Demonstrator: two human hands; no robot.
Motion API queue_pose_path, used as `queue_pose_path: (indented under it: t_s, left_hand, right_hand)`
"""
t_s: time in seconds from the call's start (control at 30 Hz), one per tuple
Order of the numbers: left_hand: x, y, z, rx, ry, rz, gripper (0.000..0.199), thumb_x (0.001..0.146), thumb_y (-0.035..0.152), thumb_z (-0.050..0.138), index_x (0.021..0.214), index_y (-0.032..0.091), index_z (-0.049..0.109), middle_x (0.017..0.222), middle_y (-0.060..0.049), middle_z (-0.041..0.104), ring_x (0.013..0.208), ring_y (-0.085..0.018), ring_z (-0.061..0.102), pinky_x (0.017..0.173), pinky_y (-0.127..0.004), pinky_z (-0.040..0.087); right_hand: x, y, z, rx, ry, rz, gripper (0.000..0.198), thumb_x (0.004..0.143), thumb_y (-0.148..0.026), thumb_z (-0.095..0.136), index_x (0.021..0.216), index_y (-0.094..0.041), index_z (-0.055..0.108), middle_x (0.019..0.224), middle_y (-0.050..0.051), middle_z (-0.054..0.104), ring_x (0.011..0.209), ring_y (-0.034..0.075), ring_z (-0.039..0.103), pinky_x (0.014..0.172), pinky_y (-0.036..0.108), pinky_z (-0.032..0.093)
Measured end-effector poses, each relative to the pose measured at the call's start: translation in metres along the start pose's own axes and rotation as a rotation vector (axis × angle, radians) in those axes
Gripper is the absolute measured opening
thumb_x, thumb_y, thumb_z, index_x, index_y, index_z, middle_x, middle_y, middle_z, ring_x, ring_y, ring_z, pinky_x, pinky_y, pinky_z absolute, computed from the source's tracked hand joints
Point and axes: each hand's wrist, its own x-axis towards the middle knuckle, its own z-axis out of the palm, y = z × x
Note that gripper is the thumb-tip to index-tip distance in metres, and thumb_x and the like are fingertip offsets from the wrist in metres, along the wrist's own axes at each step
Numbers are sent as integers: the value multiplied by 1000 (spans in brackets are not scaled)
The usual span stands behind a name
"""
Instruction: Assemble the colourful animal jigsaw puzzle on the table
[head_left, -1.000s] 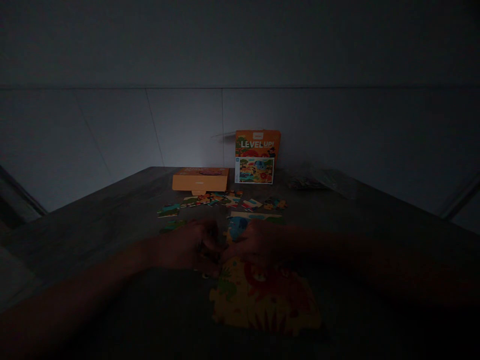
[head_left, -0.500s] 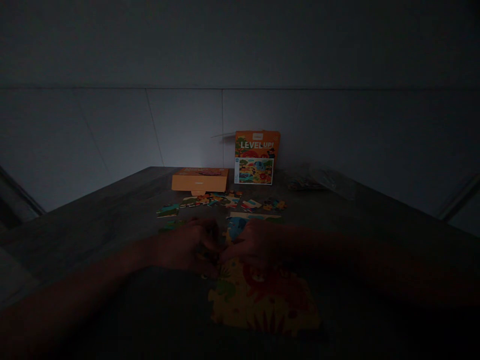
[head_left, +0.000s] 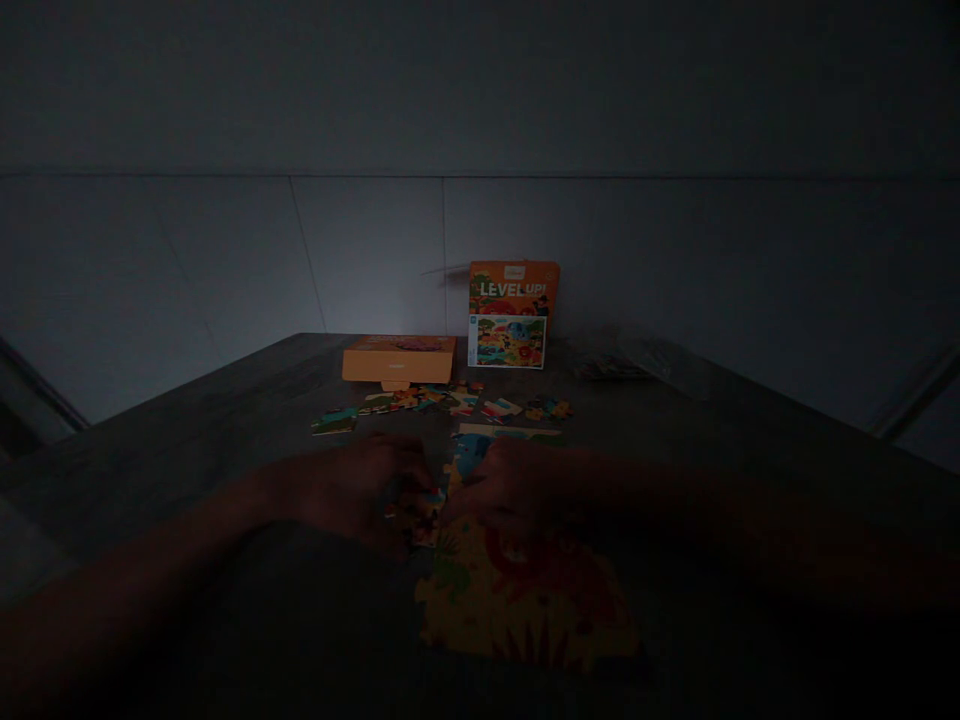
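A partly joined jigsaw puzzle (head_left: 517, 590) lies flat on the table, showing a red lion on yellow ground, with a blue elephant part (head_left: 470, 455) behind. At its left edge sits a small joined section of puzzle pieces (head_left: 420, 518) with red and dark shapes. My left hand (head_left: 352, 492) curls around that section from the left, thumb and fingers on either side of it. Across the puzzle from the right lies my right hand (head_left: 506, 485), fingers bent together and tips at the seam between both parts. Its palm hides the puzzle's middle. The picture is very dark.
Loose puzzle pieces (head_left: 427, 400) lie behind my hands, with a green-blue piece (head_left: 335, 421) at their left. An orange box lid (head_left: 397, 365) lies at the back. Beside it stands the puzzle box (head_left: 514, 300) with a picture card (head_left: 507, 342). A clear plastic bag (head_left: 667, 365) is at right.
My left hand has shifted slightly left and its fingers have lifted, uncovering more of the small section. A green piece behind it is now hidden. My right hand has barely moved.
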Motion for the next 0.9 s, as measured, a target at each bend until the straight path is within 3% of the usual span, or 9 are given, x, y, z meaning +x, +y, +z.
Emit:
queue_pose_path:
  t_s: [0.13,0.3,0.5,0.63,0.9]
  left_hand:
    - [0,3,0,-25,14,-4,43,65,32,81,102,20,65,102,-4,63,91,-22,60,79,-30,49]
    - [2,6,1,10,20,-19,47,58,25,81,102,19,65,102,-3,62,93,-23,59,82,-31,48]
    - [3,5,3,30,7,-58,52,55,26,79,103,17,63,102,-4,61,94,-24,58,84,-33,48]
    - [3,7,1,19,-3,-80,48,56,28,78,100,17,63,99,-4,62,88,-23,58,76,-31,49]
    - [3,3,3,-7,33,-50,49,55,27,79,100,18,63,101,-4,62,89,-22,59,74,-29,49]
  right_hand:
    - [2,-3,-2,-8,-38,10,40,85,-11,52,121,-23,64,77,2,68,58,12,50,53,27,30]
    - [6,-5,-4,8,-80,55,39,84,-12,52,119,-24,65,66,0,64,53,13,47,50,26,26]
    - [9,-3,-4,51,-128,69,40,84,-13,53,121,-23,61,73,1,68,56,13,51,51,25,27]
    - [9,-2,-4,61,-121,56,37,85,-12,50,119,-21,61,76,2,68,57,12,52,52,25,28]
    - [12,-6,-9,46,-152,84,40,81,-12,55,119,-22,62,72,1,67,56,12,50,50,24,25]
